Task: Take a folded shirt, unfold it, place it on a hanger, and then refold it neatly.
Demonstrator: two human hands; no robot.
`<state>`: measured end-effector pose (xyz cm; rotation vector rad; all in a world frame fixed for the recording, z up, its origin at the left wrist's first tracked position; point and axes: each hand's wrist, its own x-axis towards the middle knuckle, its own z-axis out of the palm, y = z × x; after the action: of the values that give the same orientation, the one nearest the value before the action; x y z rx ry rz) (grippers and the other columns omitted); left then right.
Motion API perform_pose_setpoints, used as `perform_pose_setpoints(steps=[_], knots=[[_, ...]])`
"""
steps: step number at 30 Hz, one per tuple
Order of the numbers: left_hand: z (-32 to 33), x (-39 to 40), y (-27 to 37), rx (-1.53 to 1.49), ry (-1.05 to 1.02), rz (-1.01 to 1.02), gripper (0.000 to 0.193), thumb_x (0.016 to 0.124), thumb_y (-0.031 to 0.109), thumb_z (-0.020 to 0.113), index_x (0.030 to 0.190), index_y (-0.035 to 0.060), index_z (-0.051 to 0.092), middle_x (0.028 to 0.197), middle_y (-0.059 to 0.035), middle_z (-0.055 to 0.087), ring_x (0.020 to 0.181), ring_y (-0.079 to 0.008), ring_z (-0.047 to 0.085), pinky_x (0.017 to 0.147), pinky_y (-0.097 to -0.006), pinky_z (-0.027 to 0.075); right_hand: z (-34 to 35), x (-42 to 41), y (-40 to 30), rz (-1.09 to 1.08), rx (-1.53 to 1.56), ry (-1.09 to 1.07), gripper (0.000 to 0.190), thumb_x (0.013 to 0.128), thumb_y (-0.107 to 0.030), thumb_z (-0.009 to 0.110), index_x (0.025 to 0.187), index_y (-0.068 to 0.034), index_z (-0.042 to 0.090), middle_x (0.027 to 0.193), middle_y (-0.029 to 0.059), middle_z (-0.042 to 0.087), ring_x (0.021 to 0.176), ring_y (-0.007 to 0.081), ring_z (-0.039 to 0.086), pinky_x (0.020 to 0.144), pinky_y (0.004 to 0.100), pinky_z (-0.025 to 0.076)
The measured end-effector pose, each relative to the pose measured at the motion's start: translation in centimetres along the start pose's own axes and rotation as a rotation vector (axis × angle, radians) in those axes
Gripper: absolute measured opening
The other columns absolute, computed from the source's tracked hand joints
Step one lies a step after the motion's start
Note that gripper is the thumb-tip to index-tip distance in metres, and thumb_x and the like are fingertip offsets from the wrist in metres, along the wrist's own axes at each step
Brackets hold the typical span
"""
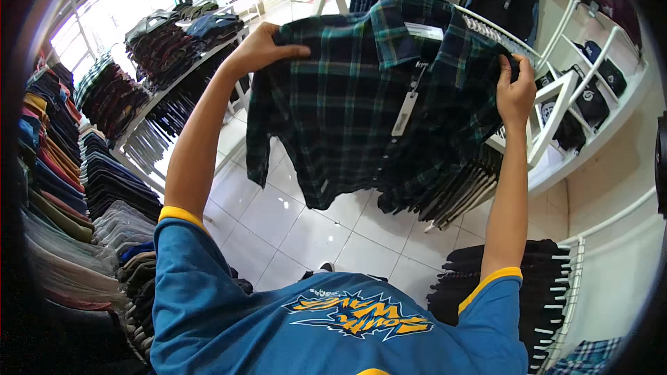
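A dark green and navy plaid long-sleeved shirt (344, 104) hangs spread out before me, its collar up and its hem down. My left hand (266, 49) pinches one shoulder, thumb on the front of the cloth. At the other shoulder, my right hand (516, 83) grips the fabric between thumb and fingers. A white hang tag (405, 113) dangles from the neck over the buttoned front, and it bears print. Inside the collar shows a pale label (424, 31). The sleeve on the right side lies partly folded and is hard to make out against the body.
Hanging garments (52, 156) line the left side. Folded clothes (161, 47) are stacked on a white-framed rack behind. To the right stand a white shelf with black caps (589, 94) and a wall rail of dark trousers (500, 281). White floor tiles (312, 234) show below the shirt.
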<state>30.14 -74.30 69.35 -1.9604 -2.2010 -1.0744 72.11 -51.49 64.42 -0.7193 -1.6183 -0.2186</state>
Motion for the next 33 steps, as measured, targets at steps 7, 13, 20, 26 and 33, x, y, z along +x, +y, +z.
perform_pose_setpoints(steps=[7, 13, 20, 26, 33], knots=[[8.2, 1.9, 2.0, 0.543, 0.009, -0.008, 0.031, 0.097, 0.035, 0.061, 0.103, 0.0090, 0.076, 0.104, -0.0223, 0.072, 0.097, -0.0438, 0.068, 0.085, -0.0516, 0.053, -6.2, -2.9, 4.5, -0.008, -0.006, -0.078, 0.027, 0.100, -0.028, 0.065, 0.107, -0.002, 0.063, 0.103, 0.0200, 0.067, 0.095, 0.0408, 0.065, 0.082, 0.0436, 0.050], [11.3, 3.4, 2.4, -0.302, -0.010, -0.244, 0.028, 0.099, 0.020, 0.057, 0.118, 0.0043, 0.071, 0.094, -0.0124, 0.074, 0.089, -0.0247, 0.072, 0.081, -0.0415, 0.056, -11.7, -7.5, 4.8, 0.375, 0.401, -0.497, 0.023, 0.102, -0.024, 0.062, 0.103, 0.000, 0.062, 0.098, 0.0076, 0.067, 0.091, 0.0180, 0.061, 0.084, 0.0316, 0.046], [11.2, 1.1, 10.6, -0.933, -0.217, 0.176, 0.037, 0.106, 0.014, 0.047, 0.138, 0.0019, 0.062, 0.137, -0.0113, 0.064, 0.124, -0.0186, 0.061, 0.112, -0.0332, 0.043, -12.8, -11.3, 4.3, 0.705, 1.046, -0.917, 0.034, 0.104, -0.037, 0.060, 0.110, -0.005, 0.067, 0.083, -0.0012, 0.060, 0.071, 0.0054, 0.053, 0.063, 0.0224, 0.044], [9.9, -1.6, 16.7, -1.211, -0.315, 0.368, 0.050, 0.101, 0.014, 0.036, 0.143, -0.0079, 0.051, 0.149, -0.0180, 0.053, 0.134, -0.0236, 0.054, 0.117, -0.0354, 0.039, -0.8, -11.7, -2.4, 0.591, 0.893, -0.632, 0.048, 0.101, -0.043, 0.064, 0.126, -0.002, 0.063, 0.116, 0.0102, 0.068, 0.106, 0.0203, 0.063, 0.096, 0.0374, 0.048], [8.1, -3.8, 15.3, -1.343, -0.167, 0.209, 0.057, 0.096, 0.015, 0.033, 0.143, -0.0118, 0.048, 0.147, -0.0200, 0.054, 0.130, -0.0232, 0.057, 0.115, -0.0355, 0.042, 5.7, -10.1, -8.6, 0.828, 1.061, -0.489, 0.051, 0.094, -0.047, 0.072, 0.119, -0.002, 0.064, 0.106, 0.0046, 0.069, 0.093, 0.0125, 0.060, 0.083, 0.0274, 0.047]])
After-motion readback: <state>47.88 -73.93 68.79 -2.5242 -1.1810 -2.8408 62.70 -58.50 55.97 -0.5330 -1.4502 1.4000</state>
